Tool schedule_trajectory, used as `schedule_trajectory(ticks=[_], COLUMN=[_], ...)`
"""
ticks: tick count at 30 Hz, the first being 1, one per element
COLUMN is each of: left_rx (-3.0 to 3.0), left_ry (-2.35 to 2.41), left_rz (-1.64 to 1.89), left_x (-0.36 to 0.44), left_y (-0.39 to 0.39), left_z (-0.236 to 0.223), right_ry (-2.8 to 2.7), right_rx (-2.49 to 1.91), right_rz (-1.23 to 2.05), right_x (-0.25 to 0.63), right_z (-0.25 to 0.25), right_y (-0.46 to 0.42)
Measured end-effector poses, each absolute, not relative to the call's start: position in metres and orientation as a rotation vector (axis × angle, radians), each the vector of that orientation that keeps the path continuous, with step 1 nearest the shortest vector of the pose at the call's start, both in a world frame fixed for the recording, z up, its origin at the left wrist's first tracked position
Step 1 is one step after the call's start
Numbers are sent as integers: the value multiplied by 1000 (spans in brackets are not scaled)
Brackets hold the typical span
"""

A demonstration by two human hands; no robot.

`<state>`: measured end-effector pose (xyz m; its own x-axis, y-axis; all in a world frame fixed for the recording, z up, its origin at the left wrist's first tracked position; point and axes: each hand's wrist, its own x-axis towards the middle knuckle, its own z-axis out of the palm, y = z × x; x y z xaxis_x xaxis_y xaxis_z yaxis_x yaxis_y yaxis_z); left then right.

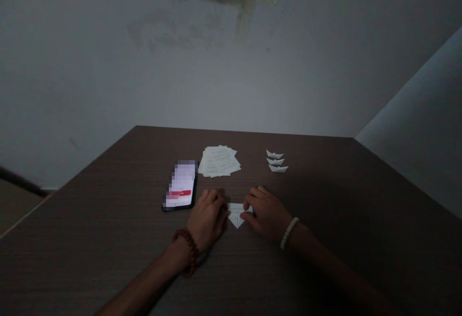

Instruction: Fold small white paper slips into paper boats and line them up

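Dark tabletop (321, 181), fingers (219, 202) on folded paper (237, 218), printed sheets (218, 161) (illegible)

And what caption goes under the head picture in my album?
Left hand and right hand hold folded paper, near a phone, stacked papers and three paper boats.

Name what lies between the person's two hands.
A folded paper, pointed end toward the person, lies between the left hand and right hand in the head view.
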<state>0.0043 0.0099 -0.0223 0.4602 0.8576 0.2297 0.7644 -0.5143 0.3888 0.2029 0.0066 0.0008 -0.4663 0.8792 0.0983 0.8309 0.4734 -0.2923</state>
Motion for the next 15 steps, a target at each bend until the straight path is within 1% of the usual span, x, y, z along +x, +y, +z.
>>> schedule_trajectory(ticks=[5, 15], left_rx=[2470, 2452], left_ry=[1399, 1382], left_rz=[589, 615], left_x=[4, 6], left_y=[7, 7], left_z=[-23, -21], right_ry=[-2497, -2429], right_rx=[-1480, -1526], right_rz=[373, 422], right_x=[201, 195], right_z=[1, 0], right_y=[8, 8])
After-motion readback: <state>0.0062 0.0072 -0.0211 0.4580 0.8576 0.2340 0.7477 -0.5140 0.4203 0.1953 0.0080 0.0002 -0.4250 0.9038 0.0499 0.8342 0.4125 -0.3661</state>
